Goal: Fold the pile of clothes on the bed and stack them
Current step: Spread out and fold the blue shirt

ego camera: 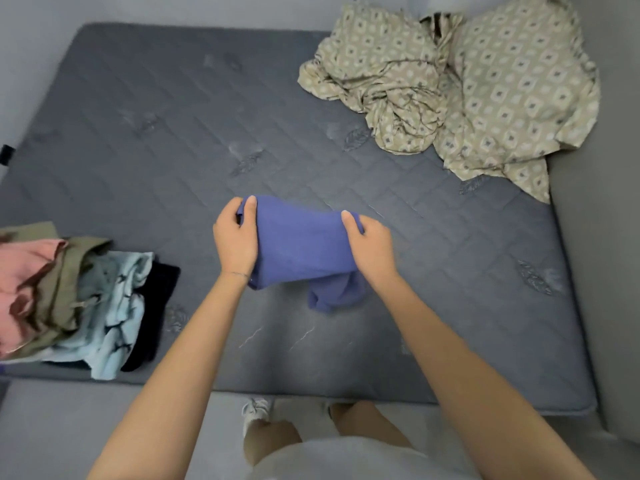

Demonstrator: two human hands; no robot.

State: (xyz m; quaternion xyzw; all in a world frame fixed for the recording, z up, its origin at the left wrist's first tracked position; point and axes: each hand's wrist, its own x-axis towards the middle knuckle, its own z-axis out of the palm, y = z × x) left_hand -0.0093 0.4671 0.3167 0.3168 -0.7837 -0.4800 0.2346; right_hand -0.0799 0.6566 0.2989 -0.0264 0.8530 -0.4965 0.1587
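Observation:
I hold a blue-purple garment (301, 247) above the middle of the grey quilted mattress (173, 116). My left hand (235, 237) grips its left edge, thumb on top. My right hand (372, 245) grips its right edge. The cloth is stretched between both hands, and a loose part hangs down below my right wrist toward the mattress. At the left edge of the bed lies a pile of clothes (69, 299): pink, olive, light blue patterned and black pieces overlapping one another.
A crumpled beige patterned sheet and pillow (467, 84) fill the far right corner of the bed. A grey wall or headboard runs along the right side. My legs and a shoe (256, 410) stand on the grey floor at the bed's near edge.

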